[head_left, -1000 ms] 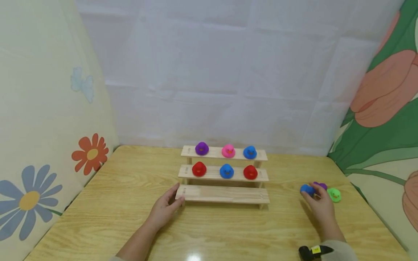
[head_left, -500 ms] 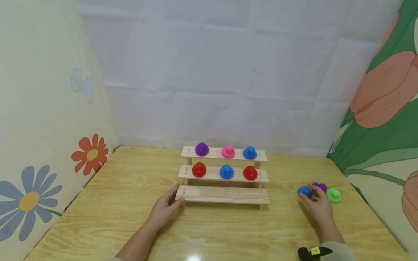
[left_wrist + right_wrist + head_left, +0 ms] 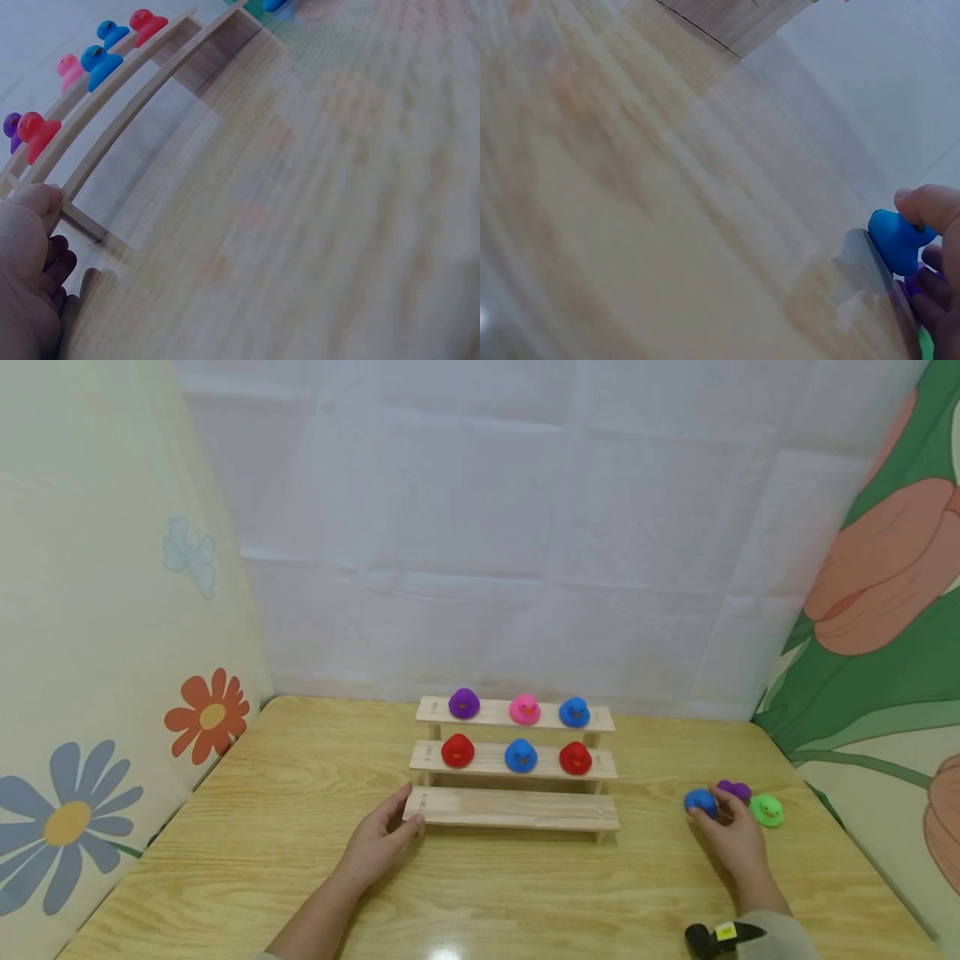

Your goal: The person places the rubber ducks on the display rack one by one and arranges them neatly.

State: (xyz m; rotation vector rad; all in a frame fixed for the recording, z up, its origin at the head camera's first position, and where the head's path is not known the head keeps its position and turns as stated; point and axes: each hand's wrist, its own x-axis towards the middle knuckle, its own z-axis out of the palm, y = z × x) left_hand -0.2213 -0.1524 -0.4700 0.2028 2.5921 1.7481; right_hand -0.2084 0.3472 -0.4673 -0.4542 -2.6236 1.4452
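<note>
My left hand (image 3: pixel 380 842) grips the left end of a three-step wooden display rack (image 3: pixel 510 810), thumb at the front edge of its lowest step. In the left wrist view the thumb lies against the step's end, with the other fingers curled below. To the right of the rack, my right hand (image 3: pixel 735 843) pinches a blue rubber duck (image 3: pixel 700 802) between thumb and fingers, low over the table. The right wrist view shows the thumb over this blue duck (image 3: pixel 894 244). Beside that hand lie something purple (image 3: pixel 735 790), partly hidden by it, and a green duck (image 3: pixel 767 811).
On the rack's top step stand a purple duck (image 3: pixel 464 703), a pink duck (image 3: pixel 525 709) and a blue one. Its middle step bears a red duck (image 3: pixel 458 751), a blue duck and another red duck (image 3: pixel 576 758). Cloth backdrops surround the wood-grain table (image 3: pixel 525 902).
My right hand has shifted slightly left with the blue duck, away from the purple thing. The left hand keeps its place at the rack.
</note>
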